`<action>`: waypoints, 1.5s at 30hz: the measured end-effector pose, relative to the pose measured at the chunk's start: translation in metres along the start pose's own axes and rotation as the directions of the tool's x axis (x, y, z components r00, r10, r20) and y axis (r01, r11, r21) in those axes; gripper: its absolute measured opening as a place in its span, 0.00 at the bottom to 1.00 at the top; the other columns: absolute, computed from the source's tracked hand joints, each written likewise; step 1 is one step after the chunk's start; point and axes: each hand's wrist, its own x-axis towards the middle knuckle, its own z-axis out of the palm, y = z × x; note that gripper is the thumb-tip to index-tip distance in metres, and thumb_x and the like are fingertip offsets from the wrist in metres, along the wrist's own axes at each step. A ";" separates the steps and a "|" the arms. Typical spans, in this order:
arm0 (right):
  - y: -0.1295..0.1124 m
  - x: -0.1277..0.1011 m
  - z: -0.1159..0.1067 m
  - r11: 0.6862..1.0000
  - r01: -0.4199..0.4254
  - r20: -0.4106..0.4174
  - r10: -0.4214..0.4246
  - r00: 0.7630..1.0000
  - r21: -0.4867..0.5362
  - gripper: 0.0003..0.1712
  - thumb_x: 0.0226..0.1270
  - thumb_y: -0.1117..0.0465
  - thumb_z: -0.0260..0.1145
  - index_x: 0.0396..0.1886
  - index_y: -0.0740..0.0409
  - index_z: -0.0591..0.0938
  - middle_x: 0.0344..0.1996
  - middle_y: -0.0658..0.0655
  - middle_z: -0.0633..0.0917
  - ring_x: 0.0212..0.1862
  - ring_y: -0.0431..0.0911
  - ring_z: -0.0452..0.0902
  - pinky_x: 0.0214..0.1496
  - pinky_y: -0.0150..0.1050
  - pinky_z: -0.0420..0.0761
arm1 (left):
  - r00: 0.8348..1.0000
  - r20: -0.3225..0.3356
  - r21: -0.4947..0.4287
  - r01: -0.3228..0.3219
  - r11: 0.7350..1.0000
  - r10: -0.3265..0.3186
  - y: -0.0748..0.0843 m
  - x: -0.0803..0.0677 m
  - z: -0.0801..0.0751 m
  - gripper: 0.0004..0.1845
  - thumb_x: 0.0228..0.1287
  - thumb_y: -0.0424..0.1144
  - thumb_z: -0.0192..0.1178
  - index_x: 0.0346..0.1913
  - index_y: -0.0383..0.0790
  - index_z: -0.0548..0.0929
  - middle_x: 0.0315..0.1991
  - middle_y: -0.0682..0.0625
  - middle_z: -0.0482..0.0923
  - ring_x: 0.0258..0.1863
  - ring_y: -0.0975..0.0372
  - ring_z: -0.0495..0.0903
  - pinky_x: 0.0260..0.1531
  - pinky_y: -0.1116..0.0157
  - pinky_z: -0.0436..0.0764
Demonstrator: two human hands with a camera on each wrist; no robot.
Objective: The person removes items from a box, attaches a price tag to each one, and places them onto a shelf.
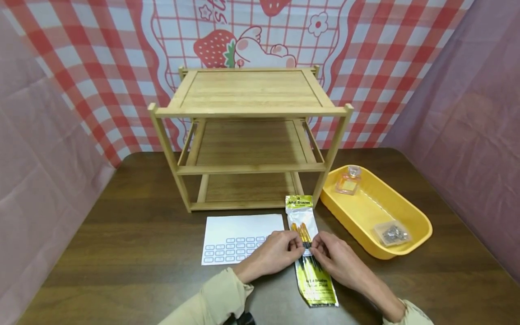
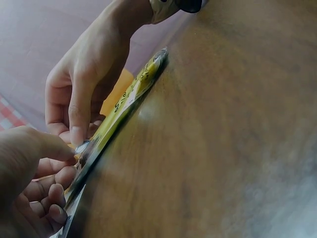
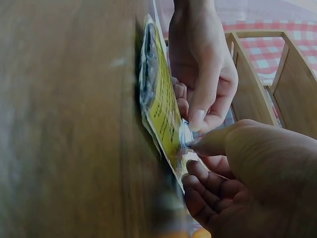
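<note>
Both my hands are on the brush pack point(image 1: 310, 253), which lies flat on the dark wood table point(image 1: 122, 253) straight in front of me. My left hand point(image 1: 271, 255) has its fingers curled, thumb and index pinching the pack's middle from the left. My right hand point(image 1: 339, 259) pinches the same spot from the right, fingertips almost meeting the left's. The left wrist view shows the pack's point(image 2: 130, 101) edge lifted slightly off the wood; the right wrist view shows the same for the pack point(image 3: 163, 119).

Just left of my left hand is a white label sheet point(image 1: 239, 237), flat. Beyond both hands stands a three-tier bamboo rack point(image 1: 249, 135). Right of my right hand sits a yellow tray point(image 1: 422, 228) holding a perfume bottle point(image 1: 348, 180) and a small bag of metal bits point(image 1: 392, 233).

Behind the rack hangs a red-and-white check cloth with a strawberry print point(image 1: 227, 47). Plain pink drapes hang on both sides.
</note>
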 end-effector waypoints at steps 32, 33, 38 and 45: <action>-0.003 0.000 0.000 0.999 -0.016 0.006 0.016 1.000 -0.046 0.16 0.59 0.71 0.75 0.35 0.50 0.77 0.26 0.43 0.72 0.30 0.35 0.68 0.29 0.33 0.72 | 1.000 0.009 0.086 -0.020 0.996 0.019 0.002 -0.001 0.001 0.06 0.63 0.32 0.68 0.35 0.45 0.81 0.24 0.61 0.72 0.23 0.72 0.71 0.24 0.75 0.74; -0.003 0.000 0.000 0.999 -0.018 0.007 0.019 1.000 -0.045 0.16 0.58 0.71 0.75 0.35 0.50 0.77 0.26 0.43 0.72 0.30 0.35 0.68 0.29 0.33 0.72 | 1.000 0.007 0.093 -0.023 0.995 0.023 0.002 -0.001 0.001 0.06 0.63 0.32 0.68 0.35 0.44 0.81 0.24 0.61 0.72 0.23 0.72 0.71 0.24 0.76 0.73; -0.003 0.000 -0.001 0.999 -0.029 0.014 0.030 0.999 -0.039 0.16 0.58 0.71 0.75 0.36 0.51 0.78 0.26 0.43 0.73 0.30 0.36 0.69 0.30 0.33 0.73 | 1.000 0.001 0.113 -0.028 0.993 0.028 0.002 -0.002 0.001 0.06 0.62 0.32 0.68 0.36 0.44 0.81 0.24 0.62 0.72 0.24 0.72 0.71 0.25 0.76 0.74; -0.003 0.000 -0.001 0.997 -0.065 0.029 0.066 0.997 -0.038 0.15 0.59 0.71 0.74 0.37 0.52 0.78 0.27 0.45 0.74 0.31 0.38 0.69 0.30 0.34 0.74 | 1.000 0.003 0.115 -0.021 0.993 0.021 0.002 -0.002 0.001 0.06 0.62 0.32 0.68 0.36 0.44 0.81 0.24 0.61 0.72 0.23 0.72 0.71 0.24 0.76 0.73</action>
